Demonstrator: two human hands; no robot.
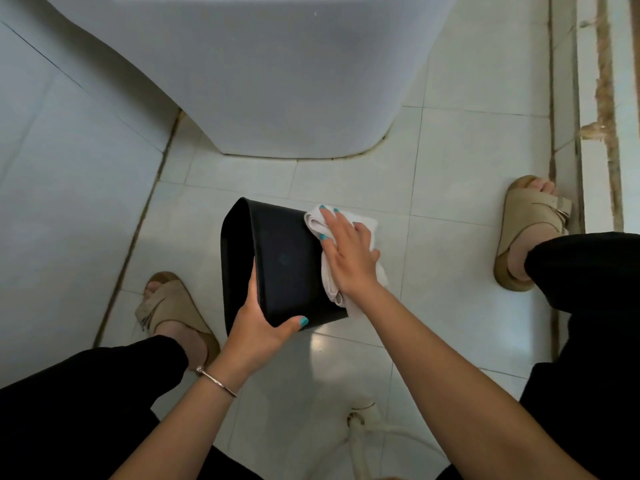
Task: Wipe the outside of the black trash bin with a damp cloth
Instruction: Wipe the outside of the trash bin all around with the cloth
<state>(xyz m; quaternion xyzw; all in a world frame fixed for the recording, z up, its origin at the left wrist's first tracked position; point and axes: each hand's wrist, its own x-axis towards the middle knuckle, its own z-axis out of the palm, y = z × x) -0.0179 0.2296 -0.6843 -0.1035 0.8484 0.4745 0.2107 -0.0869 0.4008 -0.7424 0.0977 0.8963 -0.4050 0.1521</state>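
Count: 1 black trash bin [287,268], 1 white cloth [332,271], 2 hands, left hand [256,327] and right hand [346,254]. 2 tan sandals, left sandal [169,306], right sandal [526,223]. 1 bracelet [216,381], 1 white toilet base [277,81] far side.

Soft dim daylight, floor glare, wide-angle distortion

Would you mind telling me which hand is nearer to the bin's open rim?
Left. The left hand grips the black bin at its open rim; the right hand presses the cloth at the opposite, base end.
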